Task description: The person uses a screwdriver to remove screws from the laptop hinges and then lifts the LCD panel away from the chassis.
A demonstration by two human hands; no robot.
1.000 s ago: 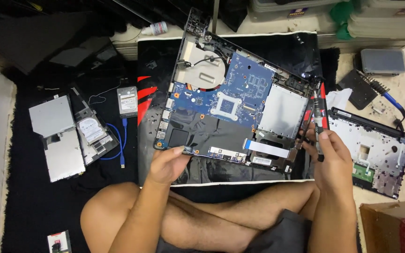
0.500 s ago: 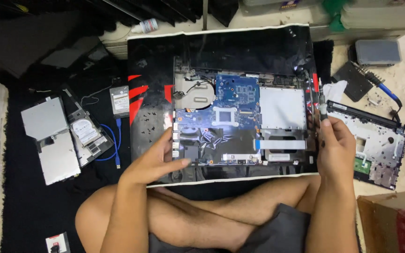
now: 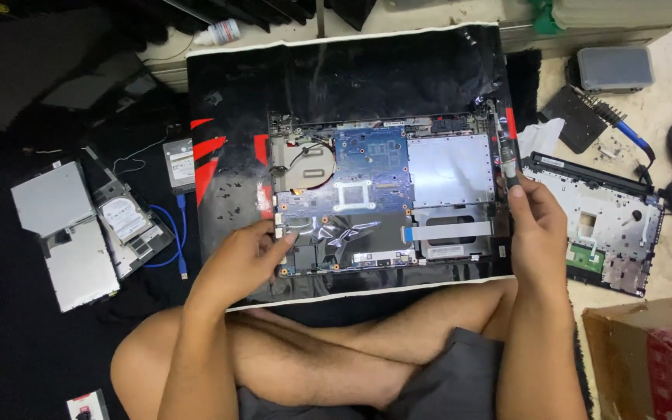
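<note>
Resting flat, fingers spread, the left hand (image 3: 246, 253) touches the opened laptop base (image 3: 386, 198)'s left edge; the right hand (image 3: 537, 225) grips a red-and-black screwdriver (image 3: 509, 152) at its right edge.

Cardboard box (image 3: 651, 354) at 4 o'clock, brown with red tape band. Small red-black-white packet (image 3: 87, 406) at 7 o'clock. White label on hard drive (image 3: 180, 165) at 9 o'clock. White-labelled bottle (image 3: 219, 33) at 11 o'clock.
</note>
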